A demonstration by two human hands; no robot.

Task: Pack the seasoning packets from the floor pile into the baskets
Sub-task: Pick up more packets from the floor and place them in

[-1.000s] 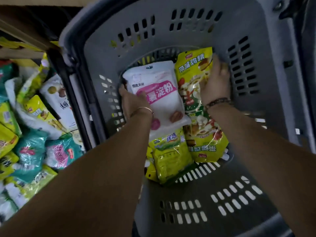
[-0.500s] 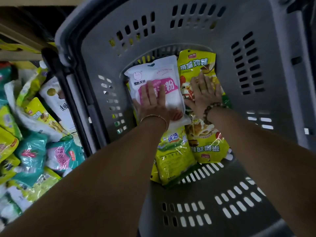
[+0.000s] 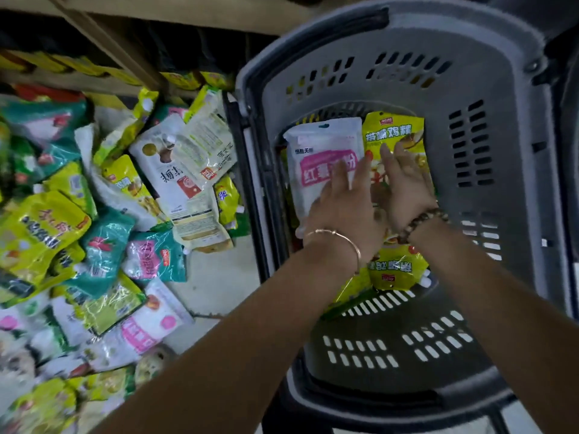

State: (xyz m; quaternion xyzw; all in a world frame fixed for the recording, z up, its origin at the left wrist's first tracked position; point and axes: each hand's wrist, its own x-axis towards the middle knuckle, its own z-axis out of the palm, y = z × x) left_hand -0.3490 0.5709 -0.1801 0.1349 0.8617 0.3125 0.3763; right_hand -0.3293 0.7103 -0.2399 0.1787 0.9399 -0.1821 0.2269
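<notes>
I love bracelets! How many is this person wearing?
2: a thin gold metal bangle on the left wrist, a brown beaded bracelet on the right wrist. No others show.

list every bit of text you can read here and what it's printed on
"鸡精": end of the big title on the yellow packet in the basket; first two characters unclear.
"红薯" and "粉": pink label of the white packet; the left hand hides the middle.
Small print and the floor pile: too blurred to read.
</notes>
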